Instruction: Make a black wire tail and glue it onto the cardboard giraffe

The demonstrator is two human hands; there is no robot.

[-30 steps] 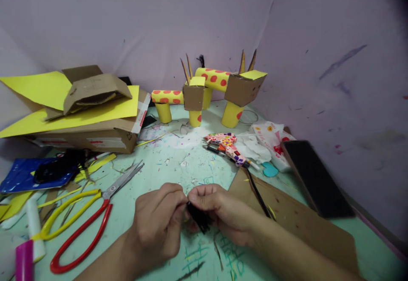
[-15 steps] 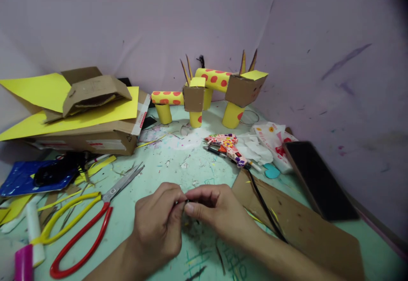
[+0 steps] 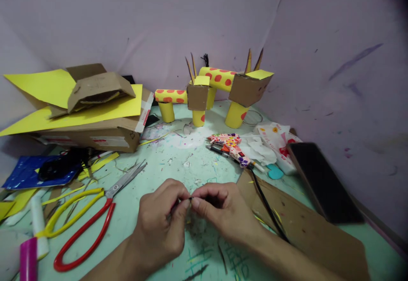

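Your left hand [image 3: 164, 223] and right hand [image 3: 225, 213] each pinch the dark bit [image 3: 190, 198], which sits right between them where they nearly meet, barely showing. Scissors [image 3: 114, 189] lie to the left, card [image 3: 307, 223] to the right; farther off lies the glue gun [image 3: 232, 146] by a pen [image 3: 217, 150].

- On my feed I see a dark phone [image 3: 325, 181] at the right of the bench [image 3: 156, 177].
- Beside it, a white plastic packet [image 3: 276, 143].
- Far left, a cardboard box [image 3: 129, 140] beneath yellow sheets [image 3: 117, 106].
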